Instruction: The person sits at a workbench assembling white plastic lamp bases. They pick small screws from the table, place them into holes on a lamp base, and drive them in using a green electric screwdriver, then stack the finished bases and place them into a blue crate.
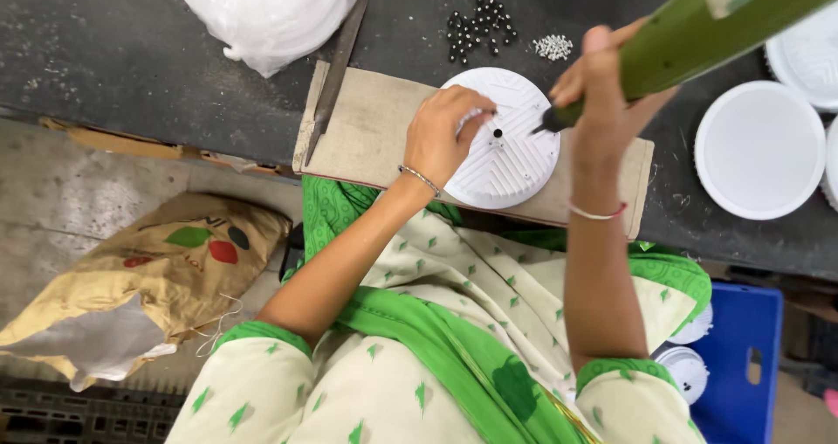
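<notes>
A round white ribbed plastic disc with a small centre hole lies on a flat cardboard-coloured board on the dark bench. My left hand rests on the disc's left side, fingers curled at its surface. My right hand grips a green powered screwdriver, held slanted, with its dark tip touching the disc's right part.
Small black screws and a pile of silvery ones lie beyond the board. A metal file, a white plastic bag, more white discs at right, a blue crate and a tan sack surround me.
</notes>
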Action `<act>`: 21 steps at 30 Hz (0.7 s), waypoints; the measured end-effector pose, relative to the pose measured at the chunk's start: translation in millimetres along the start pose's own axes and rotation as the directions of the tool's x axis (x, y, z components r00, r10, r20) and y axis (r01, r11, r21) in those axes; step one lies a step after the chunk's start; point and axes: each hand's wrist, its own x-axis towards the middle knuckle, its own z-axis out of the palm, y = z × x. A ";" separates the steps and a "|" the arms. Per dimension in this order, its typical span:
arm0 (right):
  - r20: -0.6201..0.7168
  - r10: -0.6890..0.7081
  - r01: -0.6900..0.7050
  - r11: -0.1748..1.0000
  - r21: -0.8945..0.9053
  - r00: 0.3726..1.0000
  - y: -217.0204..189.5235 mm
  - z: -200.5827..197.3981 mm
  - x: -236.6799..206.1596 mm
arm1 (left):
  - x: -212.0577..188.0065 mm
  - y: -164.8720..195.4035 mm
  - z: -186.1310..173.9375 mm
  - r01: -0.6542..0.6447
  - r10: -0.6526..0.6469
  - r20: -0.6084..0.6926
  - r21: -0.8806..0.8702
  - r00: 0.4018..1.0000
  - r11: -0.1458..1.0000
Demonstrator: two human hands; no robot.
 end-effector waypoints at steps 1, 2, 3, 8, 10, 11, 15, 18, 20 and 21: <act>0.002 -0.029 0.029 0.999 -0.032 1.000 -3.8 -7.6 1.2 | -2.6 1.5 -0.6 -0.015 0.014 0.032 0.019 0.999 1.000; 0.004 -0.031 0.031 0.999 -0.042 1.000 -7.6 -15.4 1.7 | -5.4 2.9 -0.5 -0.030 0.028 0.064 0.036 0.998 0.999; -0.002 -0.036 0.036 0.998 -0.046 0.999 -9.8 -21.5 1.3 | -7.0 3.4 0.0 -0.047 0.042 0.096 0.053 0.995 0.997; -0.087 -0.035 0.031 0.999 -0.043 0.996 -16.1 -45.6 -9.1 | -9.5 0.8 5.0 -0.154 0.132 0.173 0.123 0.976 0.980; -0.116 -0.031 0.025 0.998 -0.051 0.993 -17.8 -52.5 -15.1 | -9.3 -0.7 6.4 -0.183 0.153 0.196 0.148 0.969 0.972; -0.122 -0.035 0.027 0.998 -0.063 0.992 -18.8 -55.4 -18.1 | -9.4 -1.0 6.8 -0.190 0.156 0.210 0.154 0.965 0.970; -0.141 -0.028 0.015 0.996 -0.088 0.990 -19.3 -60.4 -25.3 | -11.1 0.7 9.1 -0.233 0.187 0.218 0.208 0.958 0.950; -0.140 -0.031 0.016 0.995 -0.103 0.990 -19.3 -59.4 -27.4 | -11.4 2.6 9.7 -0.206 0.138 0.263 0.253 0.955 0.945; -0.141 -0.030 0.014 0.993 -0.115 0.990 -19.5 -57.5 -27.7 | -10.3 2.4 7.4 -0.223 0.155 0.279 0.231 0.948 0.947; -0.141 -0.028 0.011 0.993 -0.118 0.990 -19.7 -56.5 -28.1 | -10.6 2.5 5.4 -0.231 0.163 0.287 0.222 0.944 0.947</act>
